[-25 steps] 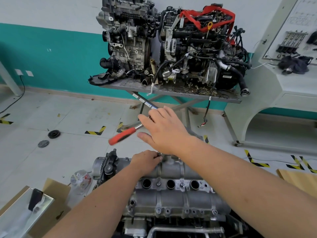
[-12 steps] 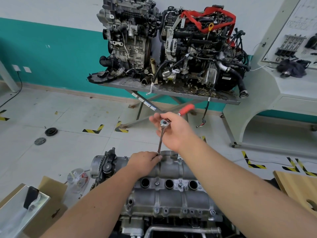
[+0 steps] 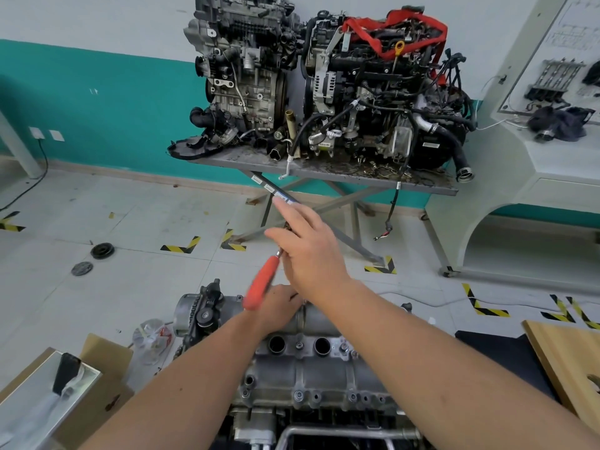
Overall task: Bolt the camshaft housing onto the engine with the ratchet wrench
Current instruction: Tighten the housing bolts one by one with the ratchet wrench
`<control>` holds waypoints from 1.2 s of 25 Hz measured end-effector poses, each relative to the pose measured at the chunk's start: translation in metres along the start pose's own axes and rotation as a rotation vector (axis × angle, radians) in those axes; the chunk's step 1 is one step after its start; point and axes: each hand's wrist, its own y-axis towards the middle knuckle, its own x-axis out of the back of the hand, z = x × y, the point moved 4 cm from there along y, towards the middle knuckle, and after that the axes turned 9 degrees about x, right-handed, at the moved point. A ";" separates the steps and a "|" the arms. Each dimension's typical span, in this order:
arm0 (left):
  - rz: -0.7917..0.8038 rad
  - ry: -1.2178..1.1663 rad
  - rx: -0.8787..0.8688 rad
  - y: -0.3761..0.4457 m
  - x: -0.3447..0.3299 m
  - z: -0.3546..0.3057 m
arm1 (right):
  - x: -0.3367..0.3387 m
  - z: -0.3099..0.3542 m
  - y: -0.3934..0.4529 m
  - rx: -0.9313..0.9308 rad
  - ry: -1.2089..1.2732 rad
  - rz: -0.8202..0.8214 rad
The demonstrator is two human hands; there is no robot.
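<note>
Right hand [image 3: 308, 251], fingers straight, spins the red-handled ratchet wrench [image 3: 261, 284] above the camshaft housing [image 3: 311, 362]; left hand [image 3: 279, 306] rests curled there, grip unclear

No legible text showing. White stickers [image 3: 263, 184] on stand leg, label [image 3: 430, 145] on black engine part, diagram sheet [image 3: 566, 30] on wall panel all appearing too small and blurred for reading.
</note>
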 end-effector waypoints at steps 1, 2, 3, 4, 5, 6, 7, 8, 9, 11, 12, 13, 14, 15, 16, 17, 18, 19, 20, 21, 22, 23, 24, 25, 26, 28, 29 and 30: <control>-0.007 0.088 0.007 0.000 0.000 0.001 | 0.001 -0.001 0.007 0.038 -0.125 0.088; -0.004 0.165 0.029 0.000 -0.001 0.002 | 0.003 -0.002 0.013 0.036 -0.234 0.201; 0.010 0.191 0.033 0.001 -0.001 0.004 | 0.005 -0.003 0.018 0.001 -0.320 0.316; 0.026 0.195 0.034 0.002 -0.002 0.005 | 0.007 -0.005 0.023 -0.050 -0.380 0.426; 0.023 0.176 0.037 0.002 -0.003 0.006 | 0.008 -0.007 0.028 -0.094 -0.398 0.509; 0.018 0.166 0.034 0.003 -0.004 0.006 | 0.010 -0.008 0.033 -0.129 -0.387 0.566; 0.016 0.163 0.032 0.003 -0.005 0.006 | 0.012 -0.010 0.040 -0.160 -0.355 0.613; 0.006 0.174 0.020 0.002 -0.005 0.005 | 0.014 -0.013 0.046 -0.218 -0.308 0.660; 0.003 0.179 0.021 0.002 -0.004 0.005 | 0.015 -0.018 0.050 -0.324 -0.229 0.697; -0.011 0.191 0.015 0.002 -0.004 0.006 | 0.017 -0.027 0.048 -0.676 0.157 0.645; -0.014 0.199 0.018 0.003 -0.005 0.006 | 0.017 -0.028 0.042 -0.890 0.455 0.557; -0.015 0.207 0.022 0.002 -0.005 0.006 | 0.015 -0.027 0.035 -1.080 0.759 0.454; -0.021 0.214 0.018 0.002 -0.006 0.006 | 0.014 -0.025 0.028 -1.216 1.024 0.335; -0.025 0.212 0.014 0.002 -0.005 0.006 | 0.012 -0.025 0.022 -1.301 1.225 0.206; -0.035 0.211 0.003 0.002 -0.005 0.005 | 0.009 -0.026 0.017 -1.354 1.357 0.084; -0.034 0.216 0.004 0.001 -0.003 0.004 | 0.005 -0.028 0.012 -1.384 1.440 -0.017; -0.035 0.221 0.006 0.001 -0.003 0.004 | 0.000 -0.030 0.007 -1.400 1.476 -0.096; -0.031 0.221 0.010 0.000 -0.003 0.003 | -0.004 -0.030 0.003 -1.400 1.491 -0.167; -0.030 0.221 0.014 0.000 -0.003 0.003 | -0.008 -0.030 0.000 -1.378 1.490 -0.226; -0.026 0.222 0.017 -0.001 -0.002 0.003 | -0.010 -0.029 -0.003 -1.330 1.472 -0.287; -0.026 0.223 0.014 -0.002 -0.001 0.003 | -0.013 -0.028 -0.004 -1.264 1.429 -0.350; -0.026 0.217 0.012 -0.003 0.000 0.003 | -0.014 -0.024 -0.004 -1.190 1.384 -0.398; -0.023 0.208 0.012 -0.002 0.000 0.003 | -0.014 -0.021 -0.006 -1.118 1.300 -0.400; -0.014 0.207 0.019 -0.003 0.000 0.003 | -0.015 -0.017 -0.008 -1.036 1.191 -0.372; -0.007 0.214 0.030 -0.003 0.000 0.003 | -0.013 -0.012 -0.010 -0.938 1.048 -0.347; 0.009 0.194 0.053 -0.002 -0.001 0.003 | -0.007 -0.007 -0.016 -0.682 0.736 -0.321; 0.020 0.153 0.056 0.000 -0.001 0.003 | -0.004 -0.007 -0.019 -0.537 0.576 -0.294; 0.016 0.126 0.043 0.001 -0.001 0.003 | -0.001 -0.006 -0.019 -0.388 0.412 -0.244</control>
